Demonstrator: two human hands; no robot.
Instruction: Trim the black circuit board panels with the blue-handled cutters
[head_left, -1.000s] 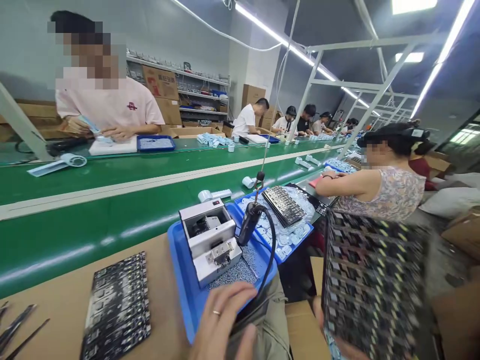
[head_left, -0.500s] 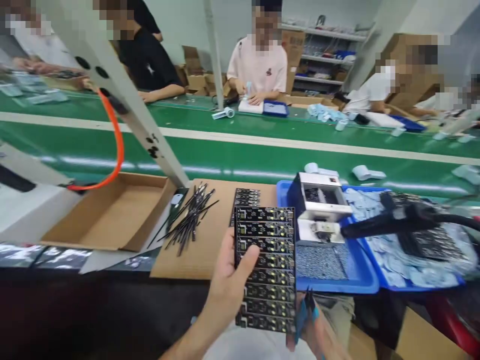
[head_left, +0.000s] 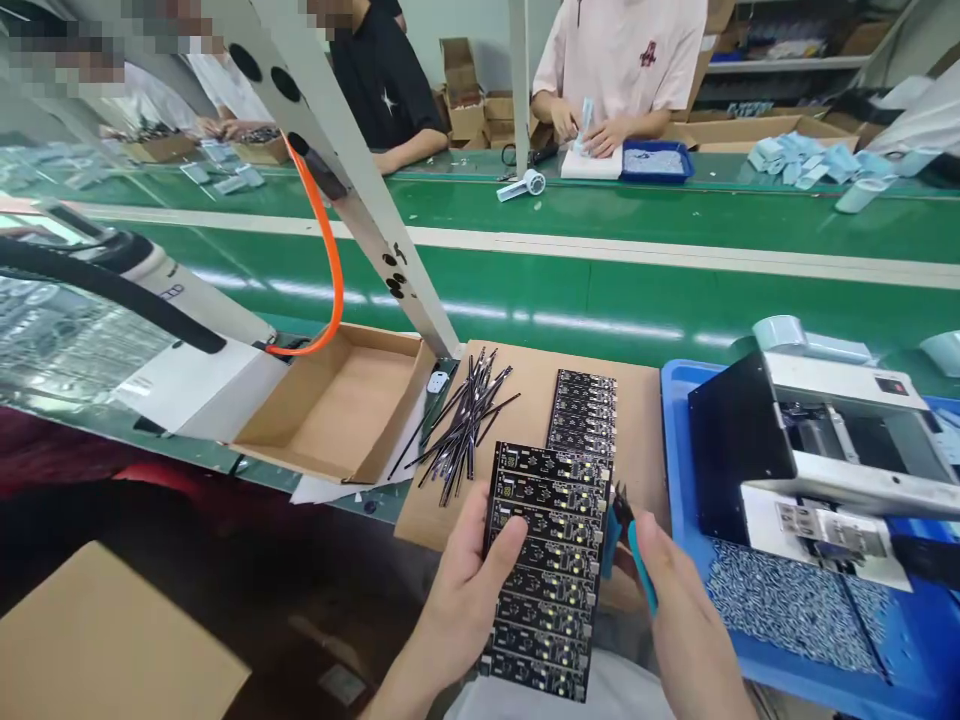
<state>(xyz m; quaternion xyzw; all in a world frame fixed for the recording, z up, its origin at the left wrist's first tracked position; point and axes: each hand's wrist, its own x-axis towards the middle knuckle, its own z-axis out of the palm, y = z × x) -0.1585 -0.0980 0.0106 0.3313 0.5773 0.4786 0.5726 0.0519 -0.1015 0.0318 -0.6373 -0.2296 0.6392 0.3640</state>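
Note:
My left hand (head_left: 469, 590) grips a black panel of circuit boards (head_left: 549, 565) by its left edge, thumb lying across the front. At the panel's right edge my right hand (head_left: 686, 625) is closed round small blue-handled cutters (head_left: 626, 535), whose jaws touch the upper right side of the panel. Another black panel (head_left: 583, 410) lies flat on the brown cardboard mat (head_left: 525, 385) just beyond. A heap of thin black strips (head_left: 465, 420) rests on the mat's left part.
An open cardboard box (head_left: 341, 410) sits left of the mat. To the right is a blue tray (head_left: 679, 460) with a white machine (head_left: 832, 455) and small screws (head_left: 787, 605). Behind runs a green conveyor (head_left: 600, 290), with other people working across it.
The view has swung left and down. The panel, earlier held low at my right, is now in front in my left hand. The cutters have come up to its right edge.

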